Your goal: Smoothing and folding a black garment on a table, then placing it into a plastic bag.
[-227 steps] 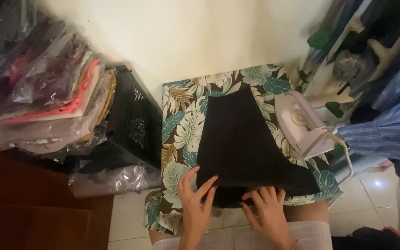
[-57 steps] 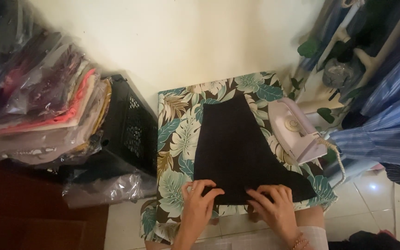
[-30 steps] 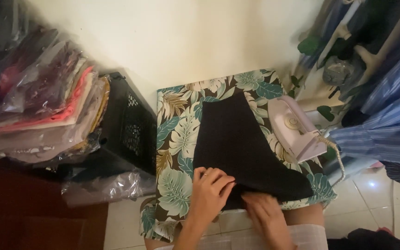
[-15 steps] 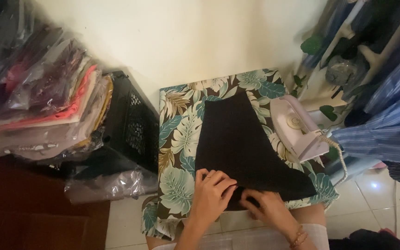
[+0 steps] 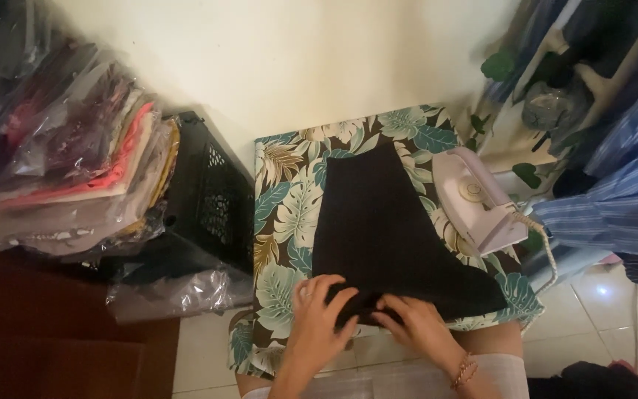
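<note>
A black garment [image 5: 385, 229] lies flat on a board covered in leaf-print cloth [image 5: 289, 199], narrow end toward the wall. My left hand [image 5: 317, 319] grips the garment's near hem at the left, fingers curled over the fabric. My right hand [image 5: 415, 325], with a bracelet at the wrist, pinches the same hem just to the right. The two hands nearly touch at the board's near edge.
A pale pink iron [image 5: 478, 199] rests on the board's right side, its cord [image 5: 548, 255] hanging off the edge. A black plastic crate [image 5: 208, 199] stands left of the board, beside a stack of bagged clothes [image 5: 68, 148]. Striped blue shirts [image 5: 614, 199] hang at the right.
Both hands have shifted slightly along the near hem and drawn closer together. The garment's lower edge is bunched a little more between them. The iron has not moved.
</note>
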